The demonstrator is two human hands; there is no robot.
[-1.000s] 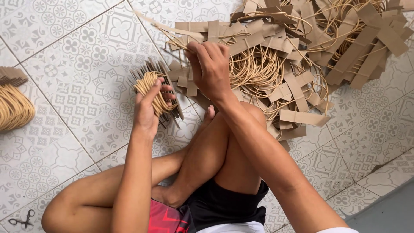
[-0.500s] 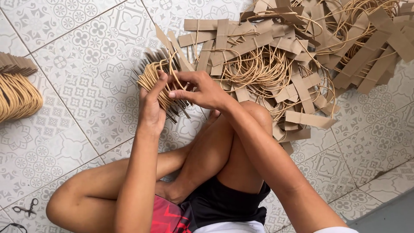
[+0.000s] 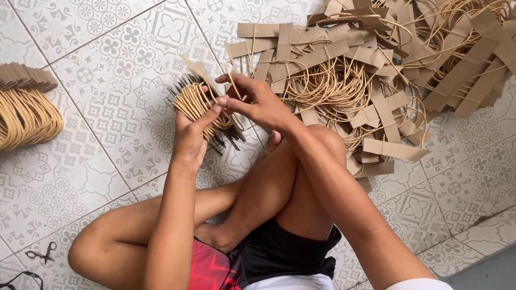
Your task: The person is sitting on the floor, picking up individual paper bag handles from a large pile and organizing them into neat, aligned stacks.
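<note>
Seated cross-legged on a grey patterned tile floor point(image 3: 107, 64), bare knees filling the lower centre of the frame. Left hand point(image 3: 192, 137), just left of centre, wrapped tight around a stacked bundle of tan twisted-cord loops glued to brown paper strips point(image 3: 207, 110) — fingers curled over the cords, thumb pressed on top, strip ends fanning out dark toward lower right. Right hand point(image 3: 257, 102), touching the bundle from the right, pinching a single brown paper strip with its cord loop point(image 3: 207, 72) between thumb and fingertips, laid tilted against the top of the stack. Behind both hands, across the upper right of the frame, a loose sprawling heap of the same paper strips and cord handles point(image 3: 376, 70). At the left edge, well apart, a second neat bundle of cord loops and strips point(image 3: 24, 110). Near the lower left corner, small black scissors point(image 3: 42, 253) flat on the tiles. Red and black shorts point(image 3: 252, 258) at the bottom.
</note>
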